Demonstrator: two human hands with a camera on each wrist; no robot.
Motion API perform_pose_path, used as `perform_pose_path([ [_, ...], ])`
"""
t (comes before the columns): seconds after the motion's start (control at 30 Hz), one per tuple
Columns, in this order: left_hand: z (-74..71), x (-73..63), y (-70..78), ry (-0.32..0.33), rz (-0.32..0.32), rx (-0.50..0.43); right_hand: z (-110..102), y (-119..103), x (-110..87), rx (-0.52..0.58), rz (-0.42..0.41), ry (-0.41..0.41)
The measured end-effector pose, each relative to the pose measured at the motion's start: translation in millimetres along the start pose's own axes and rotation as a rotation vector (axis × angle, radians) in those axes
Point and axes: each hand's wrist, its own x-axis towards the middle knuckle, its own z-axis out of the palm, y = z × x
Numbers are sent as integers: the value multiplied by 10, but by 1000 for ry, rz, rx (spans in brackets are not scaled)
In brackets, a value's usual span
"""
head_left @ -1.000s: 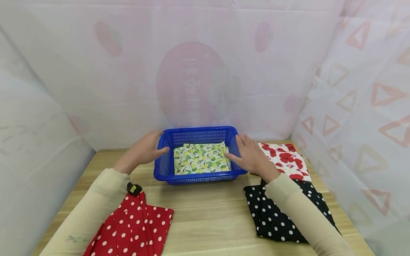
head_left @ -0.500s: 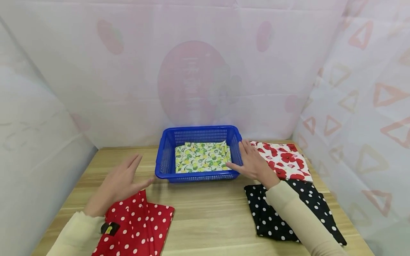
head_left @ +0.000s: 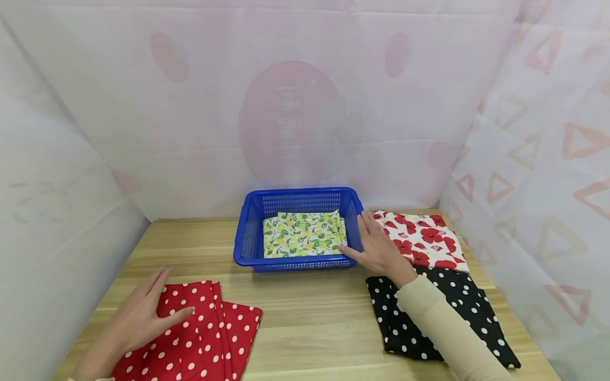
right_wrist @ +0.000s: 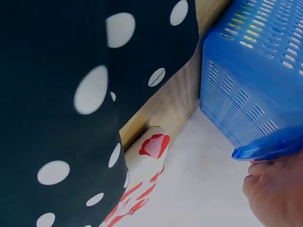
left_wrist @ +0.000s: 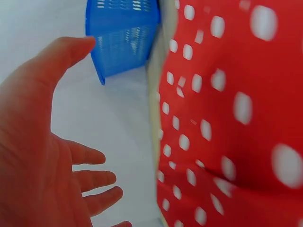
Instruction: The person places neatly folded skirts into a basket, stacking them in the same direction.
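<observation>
My left hand (head_left: 135, 317) hovers over a red cloth with white dots (head_left: 200, 338), its fingers apart and its thumb pointing toward the middle. In the left wrist view, nothing lies between the thumb and fingers of this hand (left_wrist: 52, 142). At the right side of a blue plastic basket (head_left: 295, 263), my right hand (head_left: 381, 253) rests against the rim with its fingers extended and its thumb at the front corner. The right wrist view shows the fingertips (right_wrist: 258, 175) at the basket's rim. Inside the basket lies a folded cloth with a lemon print (head_left: 305, 234).
A black cloth with white dots (head_left: 405, 328) lies under my right forearm. Behind it is a white cloth with red flowers (head_left: 426, 238). The wooden table (head_left: 305, 317) meets printed sheet walls (head_left: 200, 137) at the back and both sides.
My left hand has left the basket's left side and come back toward me, over the red dotted cloth. My right hand stays at the basket's right side.
</observation>
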Motion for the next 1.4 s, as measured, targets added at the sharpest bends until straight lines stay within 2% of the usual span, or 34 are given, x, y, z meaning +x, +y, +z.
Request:
perform_pose_path([
  [0.27,170,-170,-226,-91,-45,-7,-2,-24,0,-3,-7,-3],
  [0.5,341,-196,-260,-127,-13,-10,-4,-15,-12,-13,2,-14],
  [0.6,385,-193,-240,-146,-18,2,2,-14,-12,-12,-1,-11],
  [0.7,412,-184,-206,-168,-25,17,4,-15,-10,-16,-3,-7],
  [0.8,435,-173,-167,-164,-26,32,3,-15,-8,-20,-1,-2],
  [1.0,469,-138,-56,-166,-55,5,5,-16,-5,-26,-1,3],
  [1.4,536,-37,415,-227,-94,39,1,-5,-3,-30,-1,-9],
])
